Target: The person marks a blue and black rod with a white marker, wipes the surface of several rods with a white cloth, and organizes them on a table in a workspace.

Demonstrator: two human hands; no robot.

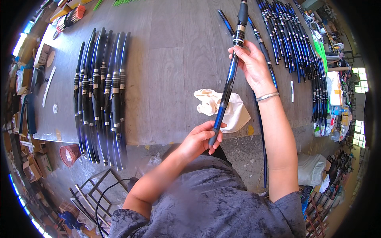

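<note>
A blue and black fishing rod (229, 84) slants across the middle of the view, held in both hands above the table. My left hand (200, 139) is closed round its grey-capped lower end, close to the table's front edge. Higher up, my right hand (253, 65) grips the shaft with thumb and fingers just below the silver-banded section. Behind the rod's lower half lies a crumpled white cloth (237, 116). To the right, another dark blue rod (266, 53) lies beside my right hand, partly hidden by my wrist and forearm.
A bundle of similar rods (96, 95) lies on the left of the grey table (166, 71), overhanging its front edge. Many more rods (289, 37) lie at the far right. A white strip (49, 86) and a white ring (55, 108) lie at the left. A reddish basket (70, 154) stands below.
</note>
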